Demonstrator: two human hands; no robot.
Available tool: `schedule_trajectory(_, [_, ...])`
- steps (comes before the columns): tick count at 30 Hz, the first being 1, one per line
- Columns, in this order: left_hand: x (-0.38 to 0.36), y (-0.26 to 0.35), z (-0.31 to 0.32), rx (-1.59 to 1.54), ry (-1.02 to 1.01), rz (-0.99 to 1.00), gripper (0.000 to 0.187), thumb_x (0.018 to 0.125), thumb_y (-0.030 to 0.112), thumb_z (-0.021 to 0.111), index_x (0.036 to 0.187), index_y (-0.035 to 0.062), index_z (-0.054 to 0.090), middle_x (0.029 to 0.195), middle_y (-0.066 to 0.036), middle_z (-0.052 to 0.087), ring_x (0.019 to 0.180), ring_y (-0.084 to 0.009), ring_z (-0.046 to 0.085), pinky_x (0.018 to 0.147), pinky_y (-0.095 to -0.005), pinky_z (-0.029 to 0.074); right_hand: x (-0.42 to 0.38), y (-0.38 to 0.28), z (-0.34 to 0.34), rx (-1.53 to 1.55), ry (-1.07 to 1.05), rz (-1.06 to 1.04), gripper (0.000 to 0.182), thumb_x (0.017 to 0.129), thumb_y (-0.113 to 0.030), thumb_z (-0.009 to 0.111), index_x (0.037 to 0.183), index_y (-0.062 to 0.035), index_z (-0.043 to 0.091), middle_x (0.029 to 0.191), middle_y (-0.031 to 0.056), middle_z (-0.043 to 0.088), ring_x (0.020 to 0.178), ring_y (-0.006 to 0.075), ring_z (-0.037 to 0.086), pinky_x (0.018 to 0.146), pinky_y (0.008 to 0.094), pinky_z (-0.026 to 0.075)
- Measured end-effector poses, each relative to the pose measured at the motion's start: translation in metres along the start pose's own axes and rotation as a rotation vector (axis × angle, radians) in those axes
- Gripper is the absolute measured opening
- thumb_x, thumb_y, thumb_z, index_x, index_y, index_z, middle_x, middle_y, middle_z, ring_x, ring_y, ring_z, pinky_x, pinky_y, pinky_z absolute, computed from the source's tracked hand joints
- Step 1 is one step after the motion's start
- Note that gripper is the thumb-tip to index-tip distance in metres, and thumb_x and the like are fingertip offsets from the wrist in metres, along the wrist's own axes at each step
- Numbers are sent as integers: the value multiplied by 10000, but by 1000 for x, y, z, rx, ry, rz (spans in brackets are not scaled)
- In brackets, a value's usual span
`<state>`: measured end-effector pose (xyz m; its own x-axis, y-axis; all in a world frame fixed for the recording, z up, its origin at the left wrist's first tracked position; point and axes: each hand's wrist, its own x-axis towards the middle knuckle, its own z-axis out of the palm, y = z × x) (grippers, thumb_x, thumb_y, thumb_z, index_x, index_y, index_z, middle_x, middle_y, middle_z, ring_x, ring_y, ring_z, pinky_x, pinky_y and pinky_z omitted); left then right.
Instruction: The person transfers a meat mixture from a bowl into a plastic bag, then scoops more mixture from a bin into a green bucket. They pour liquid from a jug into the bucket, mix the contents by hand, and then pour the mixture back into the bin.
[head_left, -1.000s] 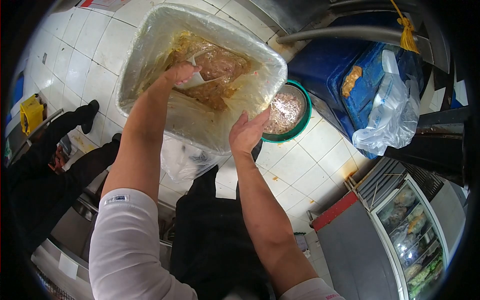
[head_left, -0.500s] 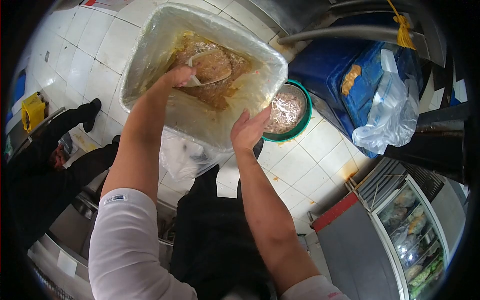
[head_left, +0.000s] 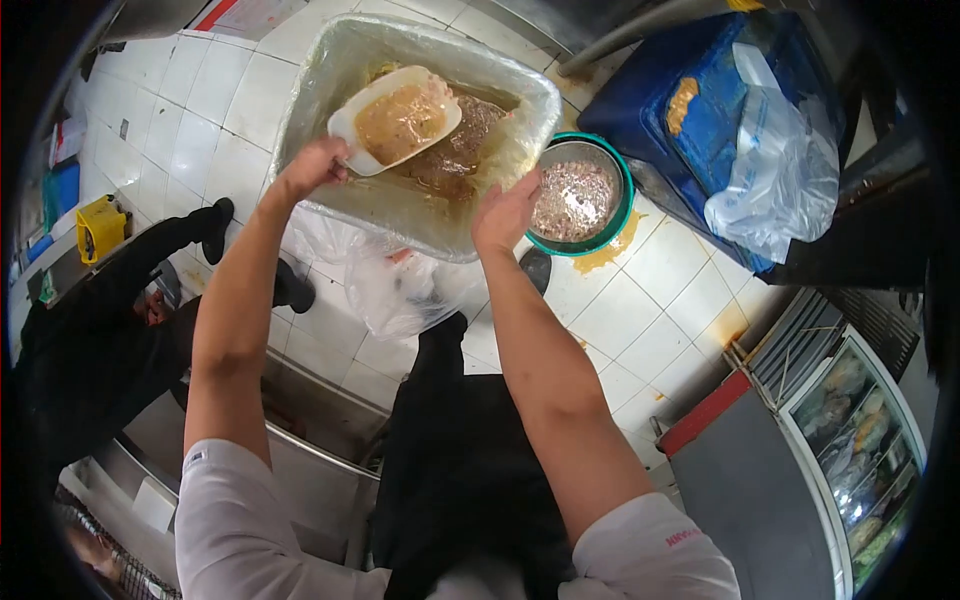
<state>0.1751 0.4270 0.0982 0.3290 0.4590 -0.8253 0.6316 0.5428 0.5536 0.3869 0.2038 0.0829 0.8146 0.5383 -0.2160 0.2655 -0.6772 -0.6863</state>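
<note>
My left hand (head_left: 318, 165) is closed around the handle of a white plastic scoop (head_left: 345, 122). Brownish liquid with pale bits fills the scoop, which is held over a big tub (head_left: 440, 240) lined with clear plastic. Inside the tub lies a wet, brown, meaty mixture (head_left: 480, 130), partly hidden by the scoop. At the tub's near right corner, my right hand (head_left: 507, 210) grips the lined rim. Just beyond that hand, a metal strainer holding pinkish, wet bits (head_left: 575, 203) sits in a green basin (head_left: 628, 205).
A blue container (head_left: 640, 100) with a crumpled clear bag (head_left: 775, 160) stands at right. Clear plastic (head_left: 400, 285) bunches below the tub. Yellowish liquid (head_left: 610, 250) is spilled on the tiles. A person in dark clothes (head_left: 110, 320) is at left, a glass-doored fridge (head_left: 860, 450) at lower right.
My left hand has raised the scoop out of the mixture and toward me, now filled with liquid. My right hand stays at the tub's rim. The view has shifted somewhat.
</note>
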Motion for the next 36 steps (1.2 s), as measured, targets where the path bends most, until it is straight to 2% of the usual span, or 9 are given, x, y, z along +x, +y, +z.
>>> schedule_trajectory(10, [-183,63,38,-241,53,166,233,824,187,522,964,2,553,781,-61,541,651,-171,527,611,-299,442,-8,34,-49,150,-233,-28,775,898,-370,591,1462,-12,197,1360,342,360,1233,485,401,1044,466,339])
schedule_trajectory(14, [-226,72,85,-271,84,220,237,820,185,515,965,-1,537,797,-66,537,652,-174,519,617,-298,432,-28,84,-80,298,-212,66,675,933,-385,557,1425,8,314,1348,303,431,1248,393,449,1033,411,373])
schedule_trajectory(17, [-247,82,129,-315,46,249,238,818,186,518,958,-6,540,777,-73,550,658,-165,519,621,-292,434,-34,112,-106,422,-182,168,653,936,-386,563,1407,16,355,1297,275,501,1139,321,550,933,366,453])
schedule_trajectory(20, [-254,85,173,-329,-73,259,251,826,206,523,957,-6,552,742,-70,562,643,-149,523,599,-274,430,-33,123,-142,283,-177,243,634,932,-371,581,1388,20,380,1229,248,555,964,266,620,818,339,494])
schedule_trajectory(21, [-254,85,187,-308,-77,229,252,827,209,527,958,-5,555,734,-68,564,636,-144,525,591,-271,429,-33,133,-146,286,-118,205,595,931,-360,588,1357,20,421,1129,218,601,825,235,623,761,342,492])
schedule_trajectory(25, [-235,67,243,-352,-82,120,254,831,209,544,965,-5,564,715,-63,564,614,-129,530,561,-265,431,-24,171,-159,337,-113,225,493,953,-339,570,1299,5,497,980,154,631,775,204,592,725,320,482])
schedule_trajectory(28, [-219,57,277,-374,-86,65,238,832,196,548,959,-5,557,724,-54,554,613,-122,528,558,-272,439,-13,215,-152,302,-117,187,453,966,-326,549,1293,-14,510,955,154,648,805,225,614,747,328,484])
schedule_trajectory(32, [-188,28,310,-345,-61,-27,248,825,205,550,970,4,549,788,-53,554,613,-132,528,558,-279,442,18,254,-149,184,-67,15,345,960,-307,547,1166,-39,618,983,225,659,907,361,640,809,393,487])
schedule_trajectory(36, [-162,-2,326,-294,-22,-67,238,831,215,524,951,11,546,780,-68,557,611,-145,532,560,-285,450,83,216,-155,-132,-154,-111,306,928,-266,562,1135,-56,642,1020,227,646,931,383,621,823,447,491])
